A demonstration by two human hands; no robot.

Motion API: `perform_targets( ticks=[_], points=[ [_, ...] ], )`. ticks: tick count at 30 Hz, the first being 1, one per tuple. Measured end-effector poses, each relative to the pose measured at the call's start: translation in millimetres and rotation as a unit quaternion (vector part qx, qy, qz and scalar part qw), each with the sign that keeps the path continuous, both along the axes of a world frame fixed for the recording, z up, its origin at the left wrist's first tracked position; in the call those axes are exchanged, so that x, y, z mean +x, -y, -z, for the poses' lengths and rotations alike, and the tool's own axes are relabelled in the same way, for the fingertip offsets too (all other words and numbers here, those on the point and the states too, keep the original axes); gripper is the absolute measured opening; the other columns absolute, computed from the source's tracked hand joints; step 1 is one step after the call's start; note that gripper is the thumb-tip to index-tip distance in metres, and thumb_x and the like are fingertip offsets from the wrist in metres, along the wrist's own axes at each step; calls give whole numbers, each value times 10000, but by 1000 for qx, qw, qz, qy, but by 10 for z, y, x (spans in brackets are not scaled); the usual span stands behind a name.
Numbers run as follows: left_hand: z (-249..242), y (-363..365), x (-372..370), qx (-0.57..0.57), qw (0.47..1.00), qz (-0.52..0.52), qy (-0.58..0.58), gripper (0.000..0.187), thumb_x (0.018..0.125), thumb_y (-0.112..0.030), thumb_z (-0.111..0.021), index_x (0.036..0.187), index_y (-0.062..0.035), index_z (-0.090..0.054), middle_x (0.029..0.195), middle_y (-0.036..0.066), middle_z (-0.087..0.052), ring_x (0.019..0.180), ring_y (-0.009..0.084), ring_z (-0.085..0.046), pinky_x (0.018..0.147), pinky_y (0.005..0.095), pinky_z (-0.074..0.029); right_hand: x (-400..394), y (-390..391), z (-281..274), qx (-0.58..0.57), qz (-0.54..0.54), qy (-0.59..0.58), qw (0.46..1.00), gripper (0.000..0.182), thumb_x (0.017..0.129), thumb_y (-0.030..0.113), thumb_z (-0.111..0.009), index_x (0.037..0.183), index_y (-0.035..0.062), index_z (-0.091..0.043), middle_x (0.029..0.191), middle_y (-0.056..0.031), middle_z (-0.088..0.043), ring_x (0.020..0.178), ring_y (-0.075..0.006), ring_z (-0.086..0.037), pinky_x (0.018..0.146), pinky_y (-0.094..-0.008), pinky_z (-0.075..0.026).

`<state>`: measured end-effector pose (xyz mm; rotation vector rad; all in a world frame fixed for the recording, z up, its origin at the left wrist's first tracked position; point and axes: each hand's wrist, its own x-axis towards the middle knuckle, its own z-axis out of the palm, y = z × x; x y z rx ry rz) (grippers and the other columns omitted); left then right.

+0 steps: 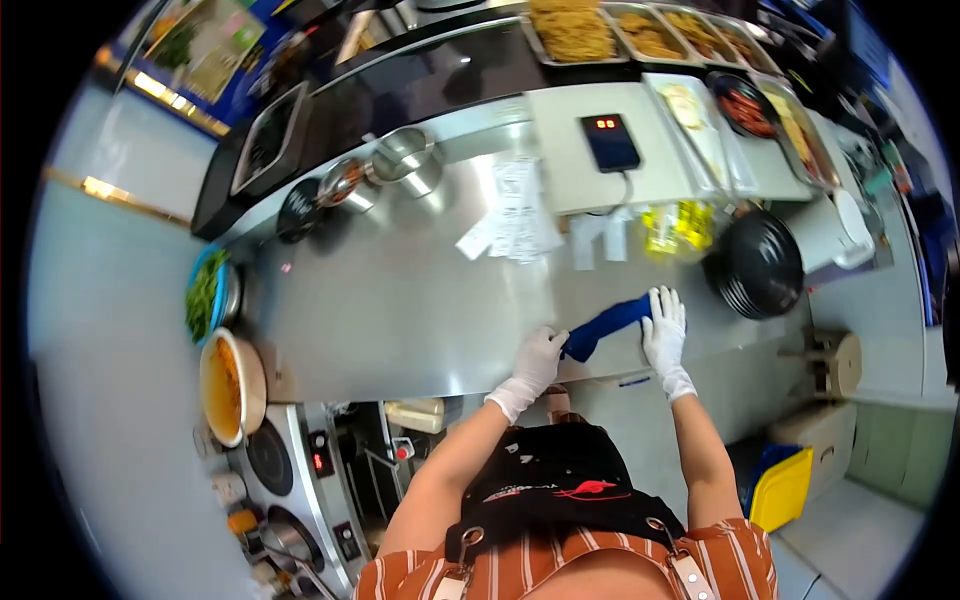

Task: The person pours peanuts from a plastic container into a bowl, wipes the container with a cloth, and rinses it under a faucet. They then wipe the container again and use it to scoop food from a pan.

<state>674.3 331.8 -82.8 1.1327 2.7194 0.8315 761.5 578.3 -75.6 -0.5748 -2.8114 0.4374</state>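
A folded dark blue cloth (608,325) lies slantwise near the front edge of the steel counter (400,300). At the cloth's left end is my left hand (540,358), in a white glove, its fingers closed on the fabric. My right hand (664,325), also gloved in white, rests at the cloth's right end with the fingers stretched out flat and pointing away from me. Between the two hands the cloth is stretched out.
Black stacked bowls (755,265) stand right of my right hand. Yellow packets (678,228), paper slips (515,215) and a digital scale (610,143) lie behind. Metal bowls (405,160) are back left. A tub of orange food (233,388) and greens (207,295) stand far left.
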Motion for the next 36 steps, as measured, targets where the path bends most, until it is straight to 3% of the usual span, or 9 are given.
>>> perform_targets(
  ticks=[10,16,20,22,24,26,30,33,36],
  points=[
    [-209,2078,128,-67,977,-203,24,349,717,-40,-594,1039,-169,-633,929,90,-556,738,299,-595,644,403,-499,-301,1913,-75,-51,-211,-27,976,561,718,58,-562,1266,13,-445,1312,-197,-414,1247,-372,-352,1044,-452,-268],
    [-248,3720,291,-23,950,-310,20,236,752,-54,-615,982,-75,-661,888,92,-588,789,249,-615,682,348,-501,-647,3275,-7,-151,-373,-57,914,305,706,25,-548,1008,53,-583,1060,-102,-545,1102,-313,-472,916,-440,-360],
    [-475,4570,366,292,782,-430,345,164,846,-64,-591,982,16,-637,874,19,-627,766,117,-578,698,251,-476,-863,4098,-244,-528,-299,37,794,219,787,-4,-554,1002,28,-584,898,-100,-610,868,-217,-584,785,-315,-452],
    [-537,4939,401,379,728,-430,377,197,888,-118,-572,1038,1,-617,921,44,-641,805,128,-591,746,259,-488,-992,4397,-344,-617,-282,110,726,216,822,-19,-523,1031,2,-571,912,-66,-621,838,-143,-581,760,-262,-463],
    [-650,5130,488,550,591,-419,416,238,910,-128,-528,1103,2,-574,1009,86,-634,897,188,-614,800,327,-506,-1015,4632,-609,-712,-240,176,636,246,820,-57,-488,1052,-2,-548,924,-66,-619,844,-158,-589,773,-270,-468],
    [-728,5263,543,643,532,-375,403,276,921,-123,-464,1151,20,-520,1081,143,-608,1000,283,-590,874,465,-486,-1019,4846,-734,-737,-231,198,604,249,813,-75,-468,1040,6,-528,968,-89,-604,882,-183,-596,799,-301,-489],
    [-624,5509,562,751,395,-350,396,265,892,-189,-440,1059,-24,-564,1099,150,-597,1009,300,-573,911,503,-440,-966,5137,-793,-820,-239,200,481,268,776,-122,-442,1004,9,-491,1037,-122,-574,959,-250,-597,896,-382,-491],
    [-688,5580,531,763,361,-349,407,347,928,-240,-362,1092,-13,-567,1098,165,-595,1011,319,-570,905,512,-443,-919,5212,-669,-808,-269,226,474,291,765,-121,-464,1025,4,-496,1063,-127,-570,991,-259,-582,948,-400,-457],
    [-796,5503,521,729,417,-315,442,290,922,-253,-461,1099,-52,-573,1095,130,-600,972,275,-588,853,457,-482,-813,5220,-816,-817,-249,231,467,332,768,-106,-489,1080,8,-499,1080,-127,-572,1000,-257,-578,937,-404,-458]
  ],
)
